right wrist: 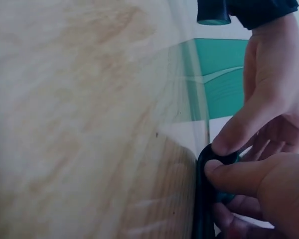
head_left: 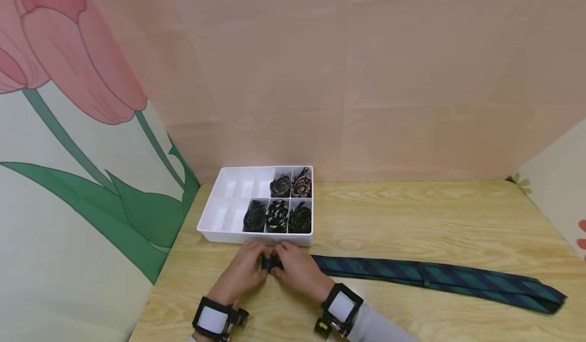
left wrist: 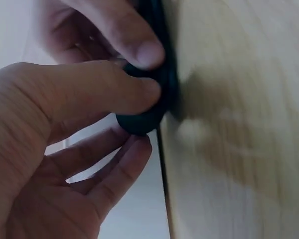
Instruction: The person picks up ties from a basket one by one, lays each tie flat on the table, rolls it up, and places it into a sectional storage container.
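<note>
A dark green and navy striped necktie (head_left: 375, 269) stretches across the table, its wide end lying at the right. Its left end is a small roll (left wrist: 142, 121), pinched between both hands. My left hand (head_left: 244, 268) grips the roll's left side, thumb on the near face and fingers on the far side. On the other side, my right hand (head_left: 299, 268) pinches the same roll, with its thumb (right wrist: 229, 175) beside the left thumb. The fingers hide much of the roll in the head view.
Just behind the hands stands a white divided box (head_left: 215, 212). Several rolled patterned neckties (head_left: 277, 216) fill compartments on its right side. The wooden table (head_left: 412, 220) ends at a peach backdrop (head_left: 412, 77), and a tulip-printed panel (head_left: 82, 128) rises at left.
</note>
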`<state>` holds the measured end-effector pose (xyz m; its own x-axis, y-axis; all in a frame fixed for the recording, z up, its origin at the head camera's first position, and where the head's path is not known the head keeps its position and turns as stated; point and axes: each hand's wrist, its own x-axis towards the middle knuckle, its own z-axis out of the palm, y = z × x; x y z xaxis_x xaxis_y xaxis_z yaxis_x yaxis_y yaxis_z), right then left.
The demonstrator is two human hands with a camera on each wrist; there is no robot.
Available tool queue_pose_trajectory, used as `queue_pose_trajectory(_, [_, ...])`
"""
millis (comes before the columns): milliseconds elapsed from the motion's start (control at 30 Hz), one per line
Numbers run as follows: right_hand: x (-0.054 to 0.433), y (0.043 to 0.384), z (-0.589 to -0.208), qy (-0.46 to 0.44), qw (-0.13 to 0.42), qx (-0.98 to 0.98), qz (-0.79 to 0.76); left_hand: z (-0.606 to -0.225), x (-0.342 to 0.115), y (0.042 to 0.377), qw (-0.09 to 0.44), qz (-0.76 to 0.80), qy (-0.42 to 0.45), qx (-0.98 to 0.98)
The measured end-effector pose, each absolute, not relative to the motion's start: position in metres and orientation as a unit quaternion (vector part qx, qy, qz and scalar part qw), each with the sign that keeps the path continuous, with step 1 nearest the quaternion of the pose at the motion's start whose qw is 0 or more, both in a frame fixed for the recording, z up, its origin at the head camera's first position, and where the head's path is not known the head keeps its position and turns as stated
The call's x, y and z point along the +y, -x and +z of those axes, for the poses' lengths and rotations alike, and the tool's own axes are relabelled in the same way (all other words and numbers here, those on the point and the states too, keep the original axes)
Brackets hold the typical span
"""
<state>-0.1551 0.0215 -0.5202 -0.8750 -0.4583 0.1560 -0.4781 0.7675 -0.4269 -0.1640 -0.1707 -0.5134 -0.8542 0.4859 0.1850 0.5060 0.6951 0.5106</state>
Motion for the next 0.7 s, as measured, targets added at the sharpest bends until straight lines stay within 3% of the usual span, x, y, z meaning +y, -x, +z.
queue_pose_trajectory(200, [0.022, 0.153, -0.517, -0.250, 0.042, -0.937, 0.241, -0.508, -0.169, 0.164, 0.015, -0.270, 0.281, -0.921])
queue_pose_trajectory(567, [0.036, 0.152, -0.514, -0.214, 0.007, -0.938, 0.271, -0.523, -0.167, 0.159, 0.058, -0.306, 0.294, -0.904])
queue_pose_trajectory(700, [0.043, 0.150, -0.513, -0.219, 0.011, -0.943, 0.250, -0.524, -0.164, 0.158, 0.042, -0.306, 0.305, -0.901])
